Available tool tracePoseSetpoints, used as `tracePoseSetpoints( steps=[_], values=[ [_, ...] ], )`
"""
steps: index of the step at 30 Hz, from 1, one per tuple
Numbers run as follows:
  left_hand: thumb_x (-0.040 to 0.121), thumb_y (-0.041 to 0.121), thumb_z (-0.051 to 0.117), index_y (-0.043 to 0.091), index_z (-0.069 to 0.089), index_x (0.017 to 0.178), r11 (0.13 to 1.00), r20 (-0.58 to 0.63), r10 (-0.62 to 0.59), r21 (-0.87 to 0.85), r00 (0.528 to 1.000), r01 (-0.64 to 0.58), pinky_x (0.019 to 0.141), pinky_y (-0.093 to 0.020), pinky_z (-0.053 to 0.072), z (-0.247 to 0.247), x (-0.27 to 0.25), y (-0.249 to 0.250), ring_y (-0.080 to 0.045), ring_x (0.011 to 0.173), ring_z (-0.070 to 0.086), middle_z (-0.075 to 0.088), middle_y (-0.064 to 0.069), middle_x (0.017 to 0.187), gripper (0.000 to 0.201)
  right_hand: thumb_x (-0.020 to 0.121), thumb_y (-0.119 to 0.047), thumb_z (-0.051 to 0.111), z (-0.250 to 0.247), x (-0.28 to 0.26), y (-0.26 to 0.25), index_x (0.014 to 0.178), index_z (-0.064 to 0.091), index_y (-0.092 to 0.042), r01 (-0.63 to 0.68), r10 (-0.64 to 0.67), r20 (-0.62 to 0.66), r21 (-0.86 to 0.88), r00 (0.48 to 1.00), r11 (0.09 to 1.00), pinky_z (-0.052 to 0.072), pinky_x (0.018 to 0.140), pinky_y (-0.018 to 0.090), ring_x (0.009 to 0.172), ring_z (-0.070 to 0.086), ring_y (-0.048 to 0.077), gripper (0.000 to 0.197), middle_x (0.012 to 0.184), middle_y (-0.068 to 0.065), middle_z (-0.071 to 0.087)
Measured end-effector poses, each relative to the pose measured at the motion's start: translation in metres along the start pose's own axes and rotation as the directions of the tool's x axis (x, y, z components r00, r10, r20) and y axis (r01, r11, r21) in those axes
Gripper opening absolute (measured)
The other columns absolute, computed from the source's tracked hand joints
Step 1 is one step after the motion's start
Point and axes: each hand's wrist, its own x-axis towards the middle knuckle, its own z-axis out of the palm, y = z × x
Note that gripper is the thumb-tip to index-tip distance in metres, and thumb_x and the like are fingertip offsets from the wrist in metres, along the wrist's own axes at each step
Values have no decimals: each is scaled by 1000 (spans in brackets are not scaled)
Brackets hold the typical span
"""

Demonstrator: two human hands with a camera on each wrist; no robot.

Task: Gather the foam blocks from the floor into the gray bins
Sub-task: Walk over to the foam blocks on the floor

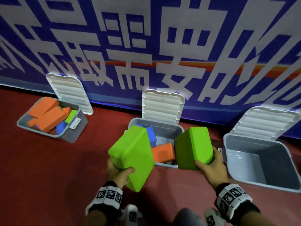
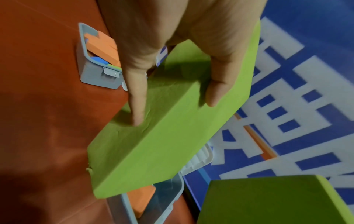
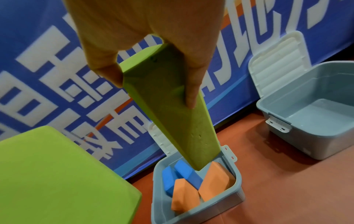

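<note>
- Middle gray bin [image 1: 177,130], centre frame, lid up; blue and orange blocks inside.
- Left green block [image 1: 132,156], lower centre, above bin's left edge; clamped by left hand [image 1: 119,174], thumb on near face, fingers along far side.
- Right green block [image 1: 193,146], right of centre, over bin's right edge; clamped by right hand [image 1: 211,167], thumb opposing fingers.

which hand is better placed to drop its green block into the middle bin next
Right, probably. The right hand holds its green block end-down directly over the middle bin, above the blocks inside. The left hand holds its block tilted at the bin's near left corner.
</note>
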Motion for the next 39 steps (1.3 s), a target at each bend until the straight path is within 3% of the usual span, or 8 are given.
tracePoseSetpoints(
  steps=[3,7,11,16,21,25,35,39],
  values=[
    [62,-15,74,16,39,117,997,28,-63,36,998,62,75,-45,51,14,46,4,-27,97,56,56,-6,105,72,43,-47,69,18,32,-3,134,43,-11,-26,22,-59,-59,998,998,40,94,38,111,51,33,102,121,18,55],
    [22,26,81,25,39,118,982,8,-75,174,997,73,88,-60,48,39,124,-15,-34,105,60,58,-10,118,104,38,-50,66,47,96,1,135,44,-11,-101,96,-74,-66,993,993,38,95,37,112,48,31,107,121,20,50],
    [18,37,82,32,36,129,943,-128,54,333,990,-9,98,-55,43,74,214,-60,-35,111,56,56,-12,123,120,31,-55,55,89,176,24,137,42,-12,-140,139,-12,-75,990,987,34,93,33,116,43,31,115,115,13,46],
    [21,55,71,-2,44,130,900,-91,48,435,995,-3,100,-33,35,124,285,-78,-25,116,51,53,-11,129,125,30,-55,55,149,258,71,137,43,-11,-160,164,21,-129,986,979,34,91,30,114,45,31,116,107,5,41],
    [54,12,87,11,34,130,948,-5,-94,305,996,91,71,-14,48,157,351,-120,-23,95,58,57,-12,120,93,30,-54,56,206,317,121,134,47,-14,-124,144,86,-201,986,972,29,83,18,112,46,24,112,108,3,43],
    [54,-9,85,-4,34,138,930,-56,-131,338,990,142,83,-20,36,163,388,-161,-14,106,50,50,-3,123,98,48,-22,84,249,359,150,133,48,-18,-66,117,171,-277,978,958,28,81,13,113,47,23,93,117,7,48],
    [38,-2,87,23,45,117,884,-32,-224,413,974,217,67,-19,46,162,435,-237,-17,92,55,58,0,105,92,54,-15,86,332,445,205,135,48,-19,54,86,342,-380,936,923,34,104,27,122,47,28,89,129,12,47],
    [57,-14,82,26,45,112,894,-87,-212,384,973,229,72,-9,47,158,442,-258,15,77,52,55,10,97,78,66,-5,68,348,466,216,141,42,-18,131,72,435,-420,897,898,16,115,23,141,28,23,81,152,11,30]
  ],
)
